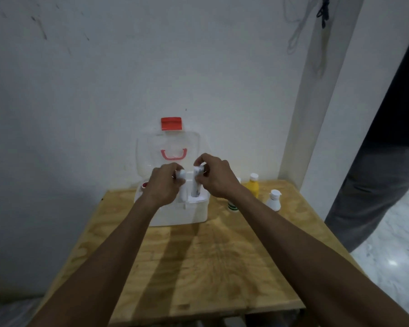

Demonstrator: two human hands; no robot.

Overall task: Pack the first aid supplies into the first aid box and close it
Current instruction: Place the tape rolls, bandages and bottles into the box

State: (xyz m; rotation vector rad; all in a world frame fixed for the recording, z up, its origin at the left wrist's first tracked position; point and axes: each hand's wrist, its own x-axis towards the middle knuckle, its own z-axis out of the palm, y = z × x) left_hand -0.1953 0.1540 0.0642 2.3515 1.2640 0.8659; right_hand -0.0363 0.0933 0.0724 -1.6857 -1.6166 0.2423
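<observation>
A white first aid box (pixel 184 213) stands open at the far side of the wooden table (pixel 198 267). Its clear lid (pixel 170 147), with a red latch and red handle, leans back against the wall. My left hand (pixel 163 185) grips a white tube-like item (pixel 181 182) standing upright in the box. Over the box's right part, my right hand (pixel 213 175) holds a second white tube with dark print (pixel 197 182), also upright. A red-capped item (pixel 145 185) shows in the box's left corner.
Right of the box stand a yellow bottle (pixel 252 185), a small white bottle (pixel 274 200) and a green-striped white container (pixel 233 206) partly hidden by my right forearm. A person in grey trousers (pixel 376 185) stands at the right. The wall is close behind the table.
</observation>
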